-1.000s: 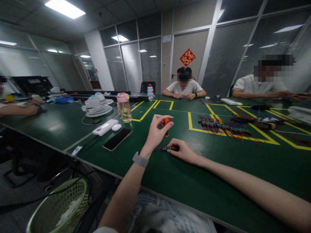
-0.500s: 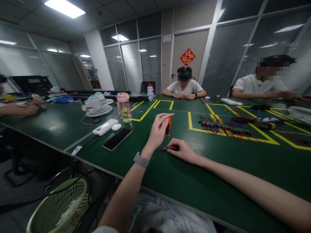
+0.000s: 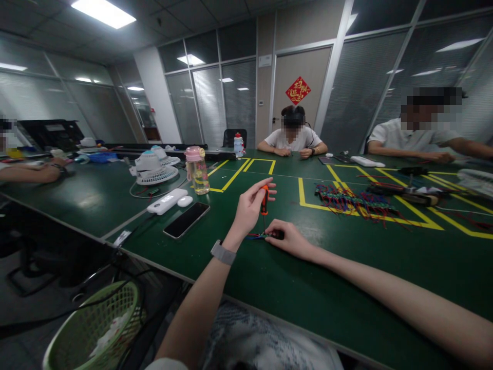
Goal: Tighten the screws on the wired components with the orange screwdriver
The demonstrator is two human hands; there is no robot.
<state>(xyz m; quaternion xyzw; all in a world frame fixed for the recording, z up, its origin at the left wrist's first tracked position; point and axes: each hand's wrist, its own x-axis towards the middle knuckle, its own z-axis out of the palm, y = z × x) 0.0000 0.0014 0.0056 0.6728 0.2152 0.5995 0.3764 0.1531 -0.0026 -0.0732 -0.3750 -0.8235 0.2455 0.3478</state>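
Observation:
My left hand [image 3: 250, 206] grips an orange and black screwdriver [image 3: 264, 202] between thumb and fingers, the other fingertips stretched out past the handle. Its thin shaft points straight down onto a small green circuit board [image 3: 262, 236] on the table. Red and blue wires [image 3: 252, 237] come out of the board's left side. My right hand [image 3: 285, 237] is closed on the board's right part, thumb and fingers pinching it against the tabletop. The fingers hide much of the board, and the screwdriver's tip is too small to make out.
On the green table [image 3: 346, 267], a phone [image 3: 187, 220], a white power strip [image 3: 168, 201] and a pink-lidded bottle [image 3: 197, 172] stand left. Several wired boards [image 3: 354, 200] lie right, within yellow tape. A green basket [image 3: 92, 318] is below the edge. Co-workers sit around the table.
The fingers of my left hand have shifted around the screwdriver handle and spread further past it; the handle leans slightly differently. My right hand and the board stay in place.

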